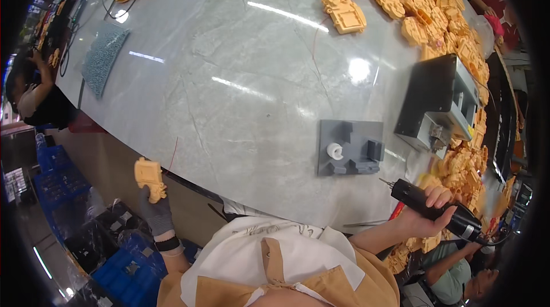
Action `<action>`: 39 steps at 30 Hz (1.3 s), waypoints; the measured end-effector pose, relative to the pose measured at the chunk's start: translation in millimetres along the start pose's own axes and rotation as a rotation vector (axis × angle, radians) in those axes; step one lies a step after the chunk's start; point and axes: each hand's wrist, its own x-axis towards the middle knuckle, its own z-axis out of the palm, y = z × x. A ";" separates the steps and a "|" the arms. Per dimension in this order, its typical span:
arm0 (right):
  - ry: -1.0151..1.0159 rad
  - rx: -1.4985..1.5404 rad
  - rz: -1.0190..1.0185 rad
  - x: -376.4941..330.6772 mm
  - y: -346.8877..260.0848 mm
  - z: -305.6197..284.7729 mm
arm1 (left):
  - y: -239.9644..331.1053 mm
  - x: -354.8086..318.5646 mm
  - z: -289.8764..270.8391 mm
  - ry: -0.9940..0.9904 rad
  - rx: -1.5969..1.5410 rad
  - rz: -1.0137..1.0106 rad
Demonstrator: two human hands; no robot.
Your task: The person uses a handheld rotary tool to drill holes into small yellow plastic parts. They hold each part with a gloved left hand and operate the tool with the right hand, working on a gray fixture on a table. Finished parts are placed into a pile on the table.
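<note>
My left hand point(156, 213), in a grey glove, grips a yellow-orange plastic housing point(149, 173) by its lower end, out past the table's near left edge. A thin red wire point(174, 155) rises beside that housing. At the right, my bare right hand point(427, 218) is wrapped round a black electric screwdriver point(411, 197), its bit pointing left and slightly up. Just beyond the bit, a dark grey fixture block point(358, 135) with raised posts lies on the table. A white ring-shaped piece point(334, 151) sits on its left part, and no housing is on it.
A black and silver boxy machine point(427, 98) stands right of the fixture. Yellow-orange housings point(427, 3) are heaped along the right side; one housing point(344, 12) lies apart. A bag of bluish beads point(104, 57) rests far left. Blue bins point(123, 272) stand lower left. Other people work nearby.
</note>
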 end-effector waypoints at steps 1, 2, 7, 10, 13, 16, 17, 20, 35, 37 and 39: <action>-0.032 0.008 0.011 0.6 5.0 1.0 | -3.2 17.7 -27.2 0.141 -0.131 -0.217; 0.003 -0.012 0.033 1.1 8.2 1.4 | -2.9 32.0 -45.0 0.160 0.268 0.006; -0.012 -0.083 -0.030 -8.2 -1.1 4.6 | 18.4 45.4 61.6 0.359 1.749 1.226; 0.113 -0.098 -0.016 -14.1 -2.5 7.2 | -7.1 10.1 236.6 -0.407 1.181 1.521; 0.096 -0.053 0.089 -23.8 1.4 10.6 | -83.6 -22.8 403.5 -1.077 1.185 1.489; -0.123 -0.082 -0.124 -32.1 -4.9 2.8 | -144.3 -36.3 490.7 -1.163 1.644 1.455; -0.091 -0.091 -0.204 -31.4 -10.5 -2.1 | -152.7 -36.8 502.8 -1.165 1.747 1.422; 0.218 -0.229 -0.251 -25.4 -19.5 -18.5 | -147.5 -34.0 499.2 -1.285 1.935 1.261; 0.165 -0.204 -0.118 -22.0 14.3 -22.4 | -136.7 -46.8 344.9 -1.347 1.015 0.794; 0.188 -0.197 -0.083 -21.9 13.7 -25.3 | -129.1 -57.3 326.8 -1.339 1.082 0.849; 0.199 -0.171 -0.060 -21.5 14.0 -27.7 | -121.4 -70.7 315.6 -1.212 0.979 0.612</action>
